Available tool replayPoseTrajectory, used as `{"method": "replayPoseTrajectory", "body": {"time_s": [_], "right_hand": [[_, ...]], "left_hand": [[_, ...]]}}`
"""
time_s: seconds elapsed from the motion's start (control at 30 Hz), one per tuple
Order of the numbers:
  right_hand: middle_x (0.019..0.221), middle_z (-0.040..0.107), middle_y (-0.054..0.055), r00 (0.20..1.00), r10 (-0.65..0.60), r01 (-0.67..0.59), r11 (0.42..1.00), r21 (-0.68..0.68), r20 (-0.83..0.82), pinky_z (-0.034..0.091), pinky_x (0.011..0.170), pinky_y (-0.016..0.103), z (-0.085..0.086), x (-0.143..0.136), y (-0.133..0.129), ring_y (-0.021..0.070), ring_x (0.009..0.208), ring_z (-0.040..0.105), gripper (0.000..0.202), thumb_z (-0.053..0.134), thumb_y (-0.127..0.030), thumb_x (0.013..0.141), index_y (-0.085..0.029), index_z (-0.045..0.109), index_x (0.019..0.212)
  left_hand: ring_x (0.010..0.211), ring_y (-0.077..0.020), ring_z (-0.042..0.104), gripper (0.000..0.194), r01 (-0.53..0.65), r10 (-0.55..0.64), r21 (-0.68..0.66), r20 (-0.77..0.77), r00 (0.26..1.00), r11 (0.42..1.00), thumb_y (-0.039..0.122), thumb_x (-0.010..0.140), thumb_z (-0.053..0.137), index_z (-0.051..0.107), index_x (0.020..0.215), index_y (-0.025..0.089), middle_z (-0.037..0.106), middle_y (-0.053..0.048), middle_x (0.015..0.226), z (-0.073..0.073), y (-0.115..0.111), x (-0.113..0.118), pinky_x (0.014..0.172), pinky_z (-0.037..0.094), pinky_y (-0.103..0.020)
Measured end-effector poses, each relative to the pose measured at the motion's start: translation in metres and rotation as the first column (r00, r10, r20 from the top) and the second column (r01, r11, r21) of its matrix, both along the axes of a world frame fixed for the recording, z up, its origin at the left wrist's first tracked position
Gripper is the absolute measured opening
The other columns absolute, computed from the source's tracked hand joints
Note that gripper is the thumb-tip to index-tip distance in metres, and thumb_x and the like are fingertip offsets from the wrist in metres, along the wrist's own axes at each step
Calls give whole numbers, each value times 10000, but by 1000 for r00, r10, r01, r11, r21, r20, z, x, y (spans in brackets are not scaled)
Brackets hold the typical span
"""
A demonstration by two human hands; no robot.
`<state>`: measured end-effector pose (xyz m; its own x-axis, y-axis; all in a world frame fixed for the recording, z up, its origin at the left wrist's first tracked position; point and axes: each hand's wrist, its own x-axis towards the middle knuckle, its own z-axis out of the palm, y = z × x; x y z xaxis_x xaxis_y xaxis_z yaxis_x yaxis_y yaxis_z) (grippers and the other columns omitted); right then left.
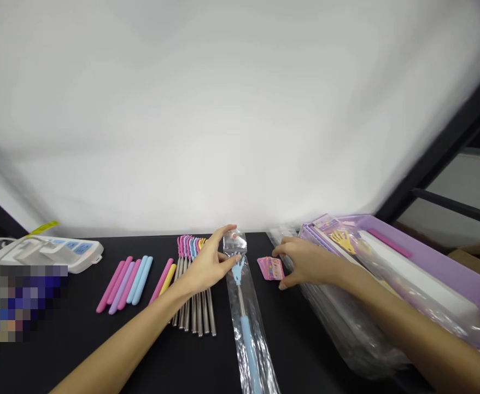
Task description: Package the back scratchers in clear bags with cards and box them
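A clear plastic bag (pixel 257 306) lies on the black table with a blue hand-shaped scratcher (pixel 245 334) inside, its head toward the wall. My left hand (pixel 207 262) pinches the bag near its top, beside the scratcher's head. My right hand (pixel 301 262) reaches over a small stack of pink cards (pixel 271 268), thumb and fingers apart at the stack's right edge. Left of the bag, partly under my left hand and forearm, are several metal rods (pixel 200 314) with pink, blue and yellow heads.
Several pink, purple and blue handles (pixel 123 284) lie at the left, with a pink and a yellow one (pixel 167 279) nearer. A white power strip (pixel 76 254) is at the far left. On the right are a purple box (pixel 440 262) of packaged items and a pile of clear bags (pixel 346 328).
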<state>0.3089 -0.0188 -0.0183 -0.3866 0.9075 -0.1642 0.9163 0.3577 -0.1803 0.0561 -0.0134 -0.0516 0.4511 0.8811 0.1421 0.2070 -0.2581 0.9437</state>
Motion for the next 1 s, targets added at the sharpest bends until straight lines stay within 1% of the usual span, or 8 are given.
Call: {"method": "replayPoseTrajectory", "body": {"time_s": [0.03,0.1,0.27,0.5,0.63,0.83,0.9,1.0], "right_hand": [[1101,638,146,1000,11,-10,1000,-9,10,446,867,391,-2,-2,3,321,1026,585,665,828,-458,558,-137,684,1122],[1090,636,137,1000,18,-18,1000,-15,14,445,872,387,-4,-4,6,315,1028,585,600,823,-427,571,-148,701,1088],[1040,641,121,1000,15,-15,1000,7,-1,444,845,383,-3,-2,4,300,992,588,433,765,-372,626,-174,720,1009],[995,639,93,998,34,-31,999,42,-56,439,809,354,-7,0,7,279,952,590,347,733,-382,629,-187,696,914],[983,624,77,996,27,-21,997,75,-79,426,797,334,-7,-2,7,262,946,576,329,751,-347,606,-197,647,880],[887,610,33,993,11,1,995,103,-119,380,670,279,-5,-4,4,212,845,553,309,773,-269,577,-209,545,776],[835,609,18,988,9,1,998,67,-155,371,655,272,-1,-4,3,197,812,550,263,761,-255,605,-206,539,737],[770,619,6,963,26,-57,992,-111,-270,391,647,271,11,-3,1,178,757,563,206,740,-316,681,-196,576,712]], "left_hand": [[458,-64,387,630,9,-9,-6,-1,1000,1000,293,866,600,326,1433,272,485,62,661,0,-1,0,445,274,-202],[446,-75,374,633,22,-21,-13,9,1000,1000,295,869,599,325,1439,263,405,89,575,1,-2,-1,439,266,-203],[454,-81,405,637,34,-34,1,36,999,999,311,853,619,356,1431,253,474,57,658,-3,0,0,433,303,-219],[477,-83,433,641,27,-27,-8,26,999,1000,311,847,625,367,1431,252,515,32,737,-4,-1,2,439,328,-225],[473,-84,443,633,24,-24,-17,28,999,1000,310,843,630,381,1419,231,521,28,736,-2,-3,3,441,338,-231],[464,-75,420,623,31,-31,-5,20,999,999,304,844,628,386,1412,222,497,36,705,-1,-4,4,415,293,-213],[460,-73,414,625,39,-38,-7,23,999,999,303,846,627,381,1415,226,487,41,690,-1,-4,3,404,273,-205],[447,-70,398,625,41,-40,-7,40,998,999,308,843,632,387,1413,236,470,52,659,-2,-4,3,391,252,-198]]}}
